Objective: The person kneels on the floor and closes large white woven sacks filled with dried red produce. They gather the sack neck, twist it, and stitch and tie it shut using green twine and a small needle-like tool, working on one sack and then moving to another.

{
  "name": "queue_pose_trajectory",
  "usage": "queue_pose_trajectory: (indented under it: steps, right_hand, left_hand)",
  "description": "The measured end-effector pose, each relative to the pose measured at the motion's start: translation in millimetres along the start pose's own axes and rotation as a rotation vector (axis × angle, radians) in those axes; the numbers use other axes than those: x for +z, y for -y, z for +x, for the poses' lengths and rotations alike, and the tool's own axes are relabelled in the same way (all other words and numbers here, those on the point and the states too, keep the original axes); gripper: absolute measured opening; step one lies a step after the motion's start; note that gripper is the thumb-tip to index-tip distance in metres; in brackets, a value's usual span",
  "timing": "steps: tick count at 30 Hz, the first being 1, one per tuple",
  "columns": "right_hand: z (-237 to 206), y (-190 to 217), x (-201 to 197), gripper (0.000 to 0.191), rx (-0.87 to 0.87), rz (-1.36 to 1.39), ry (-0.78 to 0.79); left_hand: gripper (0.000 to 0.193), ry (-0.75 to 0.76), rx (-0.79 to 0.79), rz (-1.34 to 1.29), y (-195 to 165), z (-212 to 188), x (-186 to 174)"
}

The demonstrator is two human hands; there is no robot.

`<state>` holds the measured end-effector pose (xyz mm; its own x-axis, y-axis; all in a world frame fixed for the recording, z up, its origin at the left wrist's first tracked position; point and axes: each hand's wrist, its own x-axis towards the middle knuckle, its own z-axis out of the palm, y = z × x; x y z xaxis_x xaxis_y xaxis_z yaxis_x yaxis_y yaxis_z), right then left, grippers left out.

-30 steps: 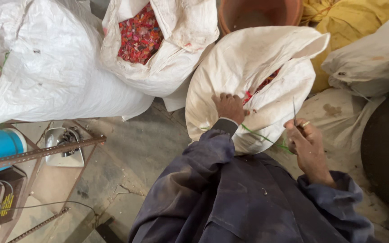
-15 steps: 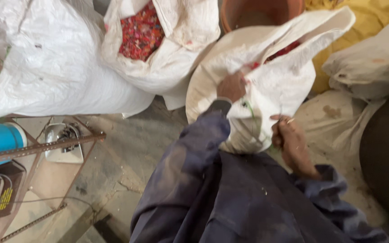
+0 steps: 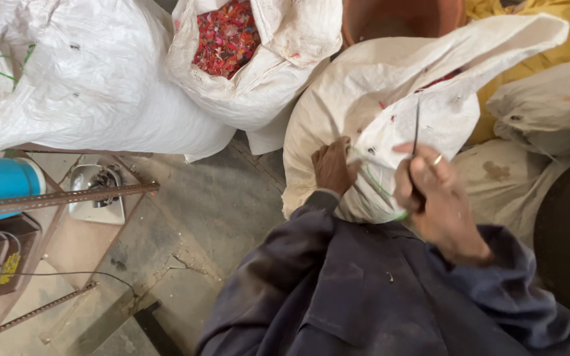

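Dark blue jacket sleeves (image 3: 364, 290): nearest the camera, filling the lower middle of the view.

Right hand (image 3: 430, 191): ring on one finger, fingers closed around a long dark needle (image 3: 417, 142) that points up against the sack; a green cord (image 3: 380, 188) runs from the fist toward the other hand.

Left hand (image 3: 333, 166): fingers curled, pressed against and pinching the cloth of the sack just beside the green cord.

White woven sack (image 3: 377, 92): directly ahead of both hands, full, its mouth folded over to the right, red material showing at the fold.

Concrete floor (image 3: 212, 217): cracked, left of the sleeves.

Rusty angle-iron frame (image 3: 61, 198): far left, with a blue cylinder (image 3: 1, 179) behind it.

Open white sack of red and pink flakes (image 3: 229, 36): beyond, upper middle.

Large closed white sack (image 3: 87, 86): upper left.

Terracotta-coloured tub (image 3: 400, 16): top edge.

Yellow sack (image 3: 549, 20): upper right.
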<state>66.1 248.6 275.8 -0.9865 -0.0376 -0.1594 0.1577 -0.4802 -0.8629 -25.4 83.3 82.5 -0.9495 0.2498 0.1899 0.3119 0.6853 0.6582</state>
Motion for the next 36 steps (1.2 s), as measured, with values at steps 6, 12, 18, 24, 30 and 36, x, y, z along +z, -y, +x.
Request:
queue_pose_trajectory:
  steps: [6,12,18,24,30,36]
  right_hand:
    - [-26.8,-41.1,-34.4,0.031,0.167,0.042,-0.235]
    - [-27.4,-115.6,-90.1,0.027,0.405,-0.387,-0.252]
    - [-10.8,-150.3,-111.3,0.026,0.359,-0.725,-0.25]
    - [9.7,-154.9,-112.0,0.026,0.314,-0.885,-0.101]
    - [23.0,-165.3,-108.6,0.027,0.446,-0.814,-0.207]
    - [63.0,-177.9,-105.1,0.025,0.193,-1.072,-0.208]
  left_hand:
    - [0.041,0.051,-0.186,-0.015,4.8,-2.3,26.9]
    - [0.029,-0.106,-0.168,-0.001,-1.4,-15.3,21.4]
    - [0.021,-0.046,-0.149,-0.072,8.1,-7.9,21.6]
    - [0.023,-0.158,-0.062,-0.217,6.5,-9.4,7.5]
    - [0.025,-0.145,-0.006,-0.19,-1.8,-12.6,-5.9]
    - [0.029,-0.14,0.028,-0.166,3.5,-24.6,-0.1]
